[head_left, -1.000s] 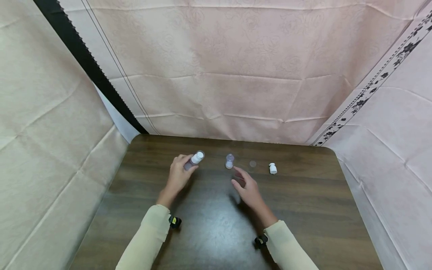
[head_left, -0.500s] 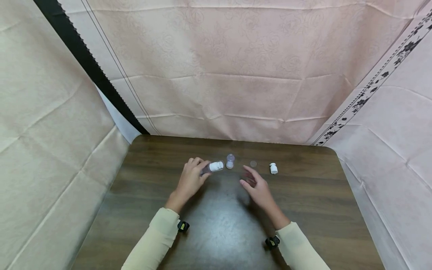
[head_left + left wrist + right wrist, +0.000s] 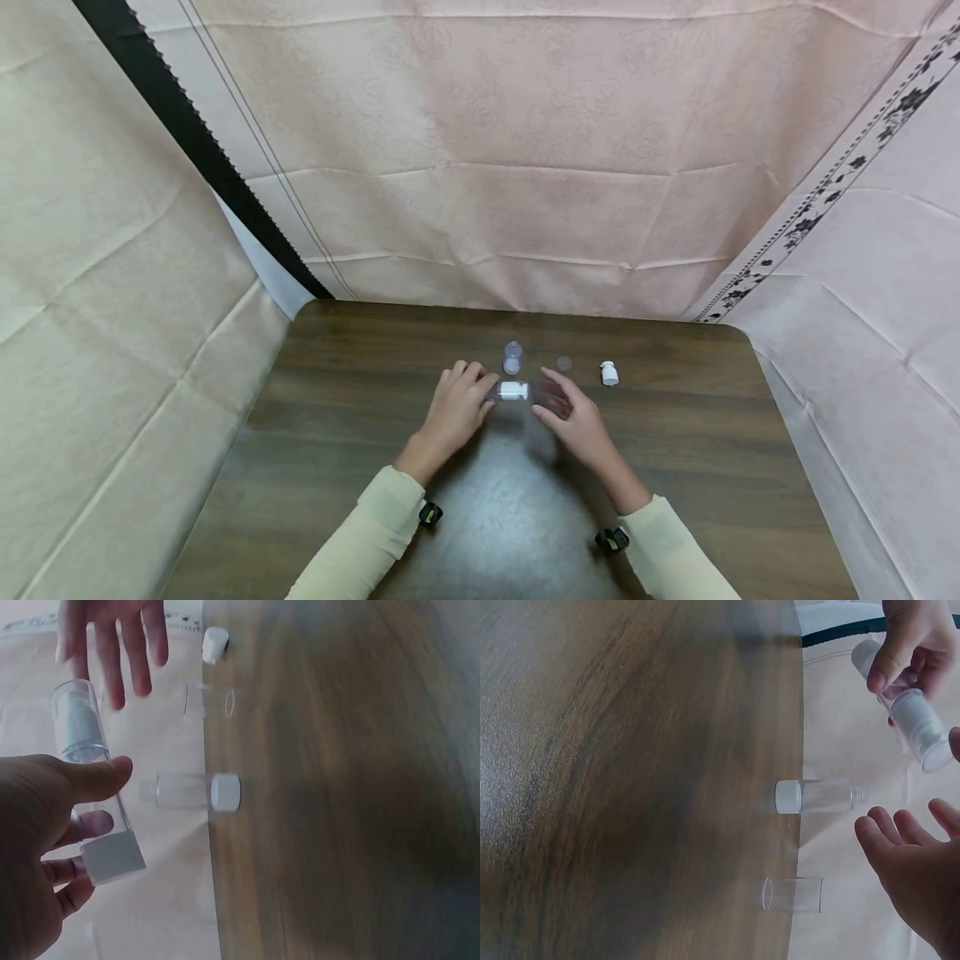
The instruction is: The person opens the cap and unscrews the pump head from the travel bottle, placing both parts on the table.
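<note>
My left hand (image 3: 452,406) grips a clear pump bottle (image 3: 112,859) round its middle. The bottle has a white base, and a transparent cap covers its white pump top. It lies nearly level in the head view, cap end pointing right. Facing that end is my right hand (image 3: 573,421), its fingers loosely bent and apart, holding nothing. Behind the held bottle, a second clear bottle (image 3: 825,796) stands upright on its white base, with its threaded neck bare. To the right stand a loose transparent cap (image 3: 795,895) and a white pump head (image 3: 609,373).
The brown wooden table (image 3: 360,342) has its far edge just behind the small parts. Pale cloth (image 3: 525,208) hangs behind it and along both sides. Dark wristbands (image 3: 430,513) are worn on both wrists.
My left hand has carried the pump bottle to the right and turned it level, in front of the standing bottle. My right hand has shifted slightly right, then stayed about there.
</note>
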The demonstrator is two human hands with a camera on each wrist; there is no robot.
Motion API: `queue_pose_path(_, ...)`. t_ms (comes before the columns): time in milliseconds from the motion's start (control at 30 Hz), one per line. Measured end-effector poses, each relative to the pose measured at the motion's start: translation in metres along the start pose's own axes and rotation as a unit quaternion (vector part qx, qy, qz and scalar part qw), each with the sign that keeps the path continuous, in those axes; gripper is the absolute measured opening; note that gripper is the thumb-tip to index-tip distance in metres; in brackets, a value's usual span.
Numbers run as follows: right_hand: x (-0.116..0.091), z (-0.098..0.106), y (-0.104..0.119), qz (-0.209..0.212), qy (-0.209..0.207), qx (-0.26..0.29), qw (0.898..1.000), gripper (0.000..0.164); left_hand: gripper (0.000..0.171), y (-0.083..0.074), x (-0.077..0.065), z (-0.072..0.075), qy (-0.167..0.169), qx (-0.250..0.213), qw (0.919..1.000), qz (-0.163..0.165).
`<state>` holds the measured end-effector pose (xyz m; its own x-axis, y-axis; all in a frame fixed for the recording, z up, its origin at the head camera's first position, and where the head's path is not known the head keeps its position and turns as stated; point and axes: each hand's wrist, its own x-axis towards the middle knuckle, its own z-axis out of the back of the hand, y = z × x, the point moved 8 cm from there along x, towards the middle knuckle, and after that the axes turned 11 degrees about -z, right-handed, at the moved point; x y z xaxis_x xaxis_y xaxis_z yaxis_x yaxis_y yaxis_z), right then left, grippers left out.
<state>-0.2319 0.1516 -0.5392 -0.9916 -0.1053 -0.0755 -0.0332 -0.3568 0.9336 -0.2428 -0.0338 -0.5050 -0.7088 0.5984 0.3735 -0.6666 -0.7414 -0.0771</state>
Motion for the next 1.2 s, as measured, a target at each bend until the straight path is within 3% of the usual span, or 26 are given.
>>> queue_pose_path(200,-0.002,0.0,0.001,0.017,0.007,-0.013,1.0,0.061,0.028,-0.019,0.007,-0.004,0.02,0.046,0.9985,-0.02)
queue_pose_path(567,-0.005,0.003,-0.006,0.029,-0.013,-0.014,0.999,0.046,0.009,-0.045,0.015,-0.007,-0.025,0.104,0.9925,-0.059)
queue_pose_path(767,-0.007,0.006,-0.01,0.016,-0.028,-0.018,0.999,0.032,0.012,-0.051,0.016,-0.011,-0.021,0.105,0.9925,-0.058)
queue_pose_path(1000,-0.008,0.009,-0.012,0.018,-0.031,-0.012,0.999,0.029,0.027,-0.051,0.013,-0.015,0.003,0.083,0.9953,-0.05)
queue_pose_path(1200,-0.009,0.011,-0.016,-0.004,-0.02,-0.006,1.0,0.028,0.033,-0.054,0.007,-0.014,-0.019,0.064,0.9948,-0.077)
